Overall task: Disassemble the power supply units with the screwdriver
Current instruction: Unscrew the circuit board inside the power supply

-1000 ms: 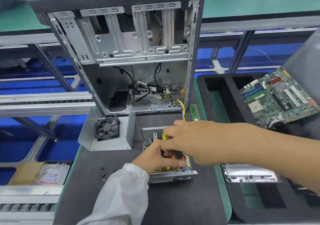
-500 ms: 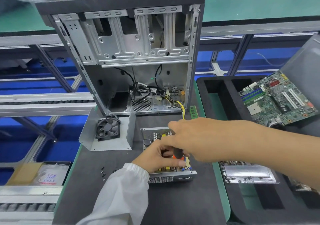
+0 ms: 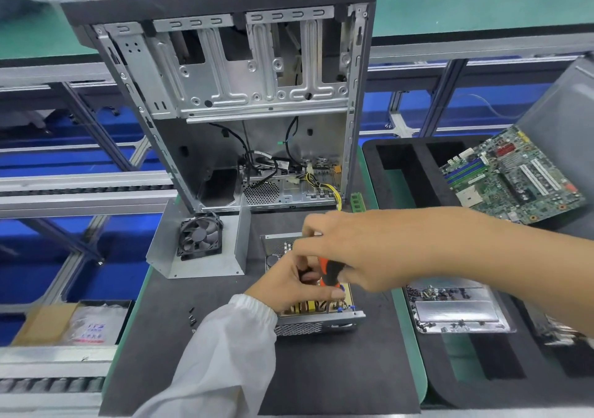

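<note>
Right hand: the right hand (image 3: 350,250) is held over the power supply unit (image 3: 313,305), its fingers curled round the orange-and-black handle of the screwdriver (image 3: 331,271).
Left hand: the left hand (image 3: 289,286), in a white sleeve (image 3: 221,353), is laid on the open top of the power supply unit; the thumb is pressed against the near right part of the board, and the fingers are curled into the unit's inside. What they hold cannot be told.
Screwdriver: the handle is seen between the two hands, with its long axis nearly upright and tilted slightly, the tip end pointed down into the power supply unit. The shaft and tip are hidden behind the left hand.
Power supply unit: it is set flat on the dark mat of the table (image 3: 321,379), lid off, with its long axis running away from the person; a perforated grille faces the person.
Fan bracket: a grey metal bracket with a black fan (image 3: 200,236) is stood just to the left of the power supply unit.
Computer case: an open case (image 3: 225,96) is stood upright behind the power supply unit, with yellow and black wires led out of it.
Loose screws: a few black screws (image 3: 192,316) are scattered to the left of the power supply unit.
Metal tray: a tray (image 3: 459,313) is placed to the right of the power supply unit, with small parts along its rim.
Motherboard: a green motherboard (image 3: 511,176) is propped, tilted, to the far right of the power supply unit.
</note>
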The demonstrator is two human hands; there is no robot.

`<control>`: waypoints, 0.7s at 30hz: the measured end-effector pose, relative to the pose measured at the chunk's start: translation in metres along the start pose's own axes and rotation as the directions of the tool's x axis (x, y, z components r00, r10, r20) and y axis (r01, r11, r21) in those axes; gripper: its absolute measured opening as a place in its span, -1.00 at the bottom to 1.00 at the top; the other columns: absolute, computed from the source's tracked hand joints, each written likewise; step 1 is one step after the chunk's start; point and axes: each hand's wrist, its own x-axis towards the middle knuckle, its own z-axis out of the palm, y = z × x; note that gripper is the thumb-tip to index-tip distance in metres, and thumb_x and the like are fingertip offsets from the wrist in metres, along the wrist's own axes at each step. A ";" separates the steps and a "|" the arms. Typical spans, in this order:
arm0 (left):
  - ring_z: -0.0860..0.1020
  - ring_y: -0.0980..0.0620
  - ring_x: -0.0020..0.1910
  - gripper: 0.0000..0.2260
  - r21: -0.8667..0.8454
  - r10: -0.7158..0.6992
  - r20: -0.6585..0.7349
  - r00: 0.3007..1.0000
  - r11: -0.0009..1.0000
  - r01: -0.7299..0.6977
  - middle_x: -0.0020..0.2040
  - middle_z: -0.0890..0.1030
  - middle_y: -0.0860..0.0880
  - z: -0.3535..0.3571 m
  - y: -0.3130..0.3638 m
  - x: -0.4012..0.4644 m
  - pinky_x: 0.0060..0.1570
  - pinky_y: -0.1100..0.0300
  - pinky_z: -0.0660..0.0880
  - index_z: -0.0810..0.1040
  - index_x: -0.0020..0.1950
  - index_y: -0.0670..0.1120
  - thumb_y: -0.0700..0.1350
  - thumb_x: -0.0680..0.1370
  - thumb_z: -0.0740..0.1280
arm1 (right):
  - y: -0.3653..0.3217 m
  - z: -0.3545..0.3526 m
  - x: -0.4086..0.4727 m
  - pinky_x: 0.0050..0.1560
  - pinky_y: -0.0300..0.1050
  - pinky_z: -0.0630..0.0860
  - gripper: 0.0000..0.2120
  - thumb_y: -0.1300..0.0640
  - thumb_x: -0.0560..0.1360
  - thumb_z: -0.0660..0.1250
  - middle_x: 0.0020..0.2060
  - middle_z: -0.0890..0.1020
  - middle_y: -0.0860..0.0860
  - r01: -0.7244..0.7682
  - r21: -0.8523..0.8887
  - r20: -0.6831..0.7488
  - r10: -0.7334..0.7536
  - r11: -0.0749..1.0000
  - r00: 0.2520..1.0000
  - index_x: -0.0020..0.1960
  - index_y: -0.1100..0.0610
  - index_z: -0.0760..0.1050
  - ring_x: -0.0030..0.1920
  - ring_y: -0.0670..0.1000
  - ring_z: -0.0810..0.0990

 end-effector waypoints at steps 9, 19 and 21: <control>0.42 -0.10 -0.30 -0.80 0.041 -0.011 0.018 1.000 0.999 0.011 -0.20 0.59 -0.02 0.002 0.001 0.000 -0.19 0.12 0.38 0.68 -0.04 0.13 0.05 0.37 0.56 | -0.005 0.008 0.006 -0.44 -0.14 0.21 -0.83 0.02 0.61 0.20 -0.18 0.39 0.10 -0.182 -0.274 -0.161 0.142 0.944 0.977 0.14 0.08 0.36 -0.13 0.12 0.52; 0.49 0.30 -0.29 -0.79 0.069 0.017 0.066 0.998 0.997 -0.021 -0.14 0.66 0.17 0.003 0.002 -0.001 -0.23 0.47 0.38 0.67 0.02 0.16 -0.11 0.44 0.52 | -0.009 0.007 0.006 -0.47 -0.12 0.17 -0.75 -0.13 0.62 0.12 -0.26 0.35 0.02 -0.275 -0.286 -0.219 0.216 0.918 0.951 -0.01 0.06 0.29 -0.38 0.07 0.31; 0.45 0.30 -0.35 -0.78 0.051 0.036 0.062 0.997 0.998 -0.039 -0.25 0.61 0.21 0.003 0.004 -0.001 -0.28 0.46 0.36 0.66 -0.06 0.22 -0.10 0.44 0.52 | -0.010 0.009 0.006 -0.47 -0.14 0.15 -0.82 -0.04 0.63 0.15 -0.20 0.40 0.03 -0.237 -0.316 -0.193 0.182 0.919 0.964 0.02 0.07 0.36 -0.24 0.12 0.48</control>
